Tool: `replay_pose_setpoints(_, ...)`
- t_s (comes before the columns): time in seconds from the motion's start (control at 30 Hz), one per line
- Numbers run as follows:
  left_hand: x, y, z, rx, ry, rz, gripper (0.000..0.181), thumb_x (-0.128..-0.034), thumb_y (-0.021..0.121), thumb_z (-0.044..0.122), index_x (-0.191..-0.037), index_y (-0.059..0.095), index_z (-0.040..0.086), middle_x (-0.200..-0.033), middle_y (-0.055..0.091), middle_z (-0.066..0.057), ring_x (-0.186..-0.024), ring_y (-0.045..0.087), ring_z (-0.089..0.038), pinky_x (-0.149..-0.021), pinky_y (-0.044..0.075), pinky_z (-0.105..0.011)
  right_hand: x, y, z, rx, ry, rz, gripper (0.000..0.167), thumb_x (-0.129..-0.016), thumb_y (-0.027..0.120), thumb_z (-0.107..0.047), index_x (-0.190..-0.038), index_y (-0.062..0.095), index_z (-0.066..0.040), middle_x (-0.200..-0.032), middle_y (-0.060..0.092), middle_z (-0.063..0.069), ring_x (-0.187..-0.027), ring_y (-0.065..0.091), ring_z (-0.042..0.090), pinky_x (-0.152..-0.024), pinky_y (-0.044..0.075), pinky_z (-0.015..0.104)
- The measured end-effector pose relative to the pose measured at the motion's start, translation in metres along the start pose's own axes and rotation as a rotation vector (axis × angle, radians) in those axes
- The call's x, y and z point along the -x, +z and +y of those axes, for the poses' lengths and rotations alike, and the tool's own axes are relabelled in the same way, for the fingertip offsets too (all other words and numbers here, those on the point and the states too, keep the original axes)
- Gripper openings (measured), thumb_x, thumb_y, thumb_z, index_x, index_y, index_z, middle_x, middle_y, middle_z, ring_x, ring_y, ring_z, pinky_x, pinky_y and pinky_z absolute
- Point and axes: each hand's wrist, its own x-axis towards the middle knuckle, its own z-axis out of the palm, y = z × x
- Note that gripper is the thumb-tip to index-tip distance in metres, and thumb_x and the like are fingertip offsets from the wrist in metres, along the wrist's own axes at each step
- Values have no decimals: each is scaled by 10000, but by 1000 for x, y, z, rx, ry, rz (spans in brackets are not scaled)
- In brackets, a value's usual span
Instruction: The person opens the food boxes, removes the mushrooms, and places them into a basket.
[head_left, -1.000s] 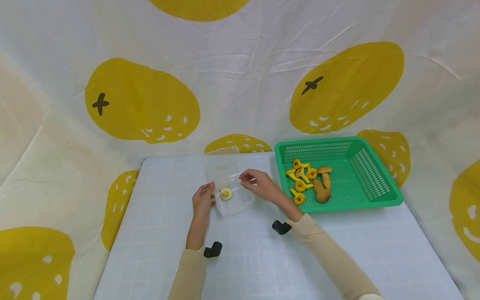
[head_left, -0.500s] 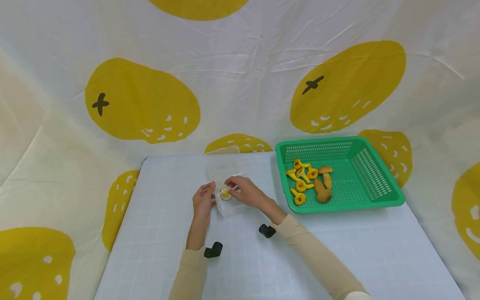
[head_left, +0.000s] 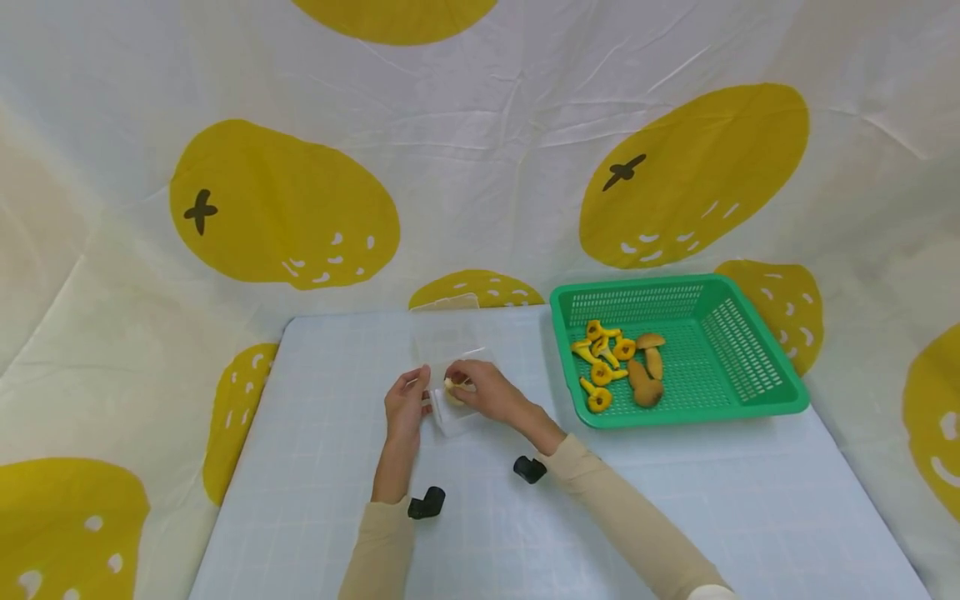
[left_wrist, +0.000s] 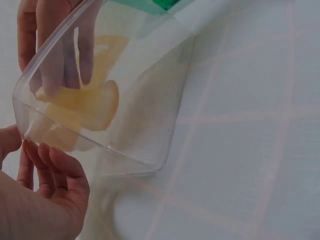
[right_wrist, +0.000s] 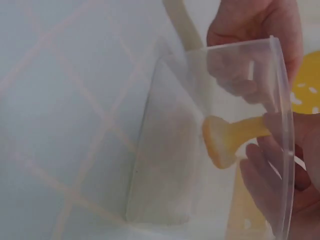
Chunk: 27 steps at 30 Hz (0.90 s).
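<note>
A clear plastic container sits on the table, its see-through lid raised at the back. My left hand grips the container's left side; in the left wrist view its curled fingers lie against the wall. Inside the container, my right hand pinches a pale yellow mushroom by its stem. The right wrist view shows the mushroom through the wall, cap toward the container's bottom. From above, my right fingers cover most of it.
On the right stands a green plastic basket. Several yellow chanterelles and two brown mushrooms lie in its left half. A fruit-printed cloth hangs behind the table.
My right hand has moved left from the container's right side to the mushroom and now pinches its stem. The mushroom has tipped up slightly. My left hand has stayed in place.
</note>
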Motion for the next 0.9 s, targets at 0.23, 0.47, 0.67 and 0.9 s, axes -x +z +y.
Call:
replay_pose_setpoints(0.23,0,0,-1,-23,-6,-1,410,-981,716,384,-1233,654,66,-1139,660,-150,-839,579,-157,-629,494,-213,10,-17,-1,-85,-15,63,255,-980,685,-26,-1230,648,12,-1140,691,126,-1022,670,250,-904,578,374)
replay_pose_setpoints(0.47,-1,0,-1,-23,-15,2,404,-982,715,376,-1237,655,69,-1114,665,-118,-851,575,-172,-624,489,-207,22,-40,-2,-153,15,117,249,-986,685,-48,-1232,672,-14,-1123,707,104,-1004,675,233,-880,578,293)
replay_pose_setpoints(0.67,1,-1,-2,-32,-5,-3,435,-964,727,419,-1224,659,78,-1143,662,-147,-863,581,-189,-643,502,-222,34,-59,-3,-209,29,168,250,-987,697,-78,-1231,679,-28,-1121,712,107,-1008,679,244,-867,584,299)
replay_pose_setpoints(0.9,1,-2,0,-34,-1,-16,428,-970,724,406,-1237,652,79,-1205,638,-185,-879,581,-207,-654,510,-226,51,-84,-2,-280,63,234,281,-980,693,-45,-1250,657,27,-1153,687,202,-1050,668,343,-885,582,340)
